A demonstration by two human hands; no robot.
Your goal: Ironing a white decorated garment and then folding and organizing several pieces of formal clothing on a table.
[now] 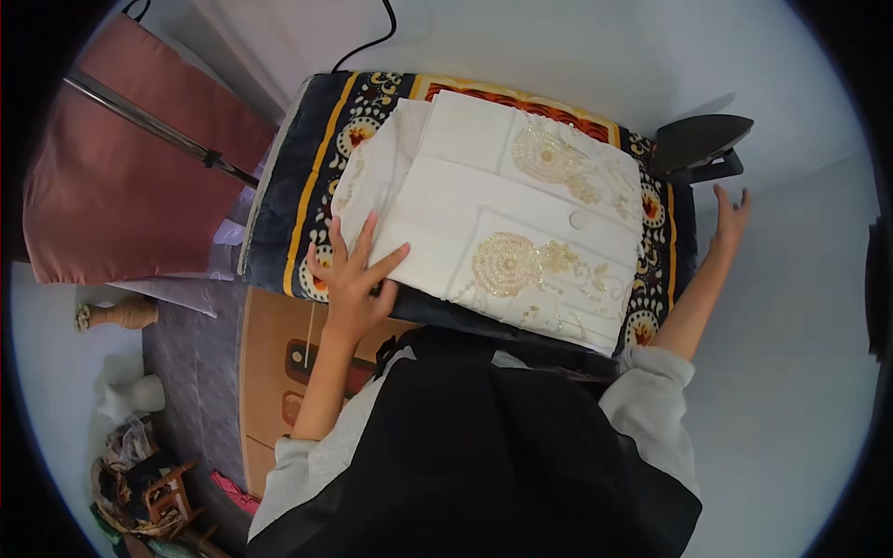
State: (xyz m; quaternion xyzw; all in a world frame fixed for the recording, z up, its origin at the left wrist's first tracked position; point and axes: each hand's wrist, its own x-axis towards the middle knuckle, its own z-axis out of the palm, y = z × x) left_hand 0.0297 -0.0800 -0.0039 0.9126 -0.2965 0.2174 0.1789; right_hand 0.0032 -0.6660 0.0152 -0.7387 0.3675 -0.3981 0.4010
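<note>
A folded white cloth (446,209) with beaded and embroidered flowers lies on a padded surface covered by a dark patterned blanket (272,209). My left hand (358,279) rests over the cloth's near left corner, its fingers spread and nothing held. At the far right end of the blanket, a black clothes iron (704,143) stands with its flat plate turned away from me. My right hand (730,216) reaches just short of the iron's handle, fingers apart, with a small gap between them. A round pale disc lies on the cloth.
A metal pole (160,129) crosses in front of hanging pink fabric (153,167) on the left. From the blanket's back edge a black cord (377,43) runs upward. A vase (129,313) and a heap of items (139,488) are at lower left. Walls border the back and right.
</note>
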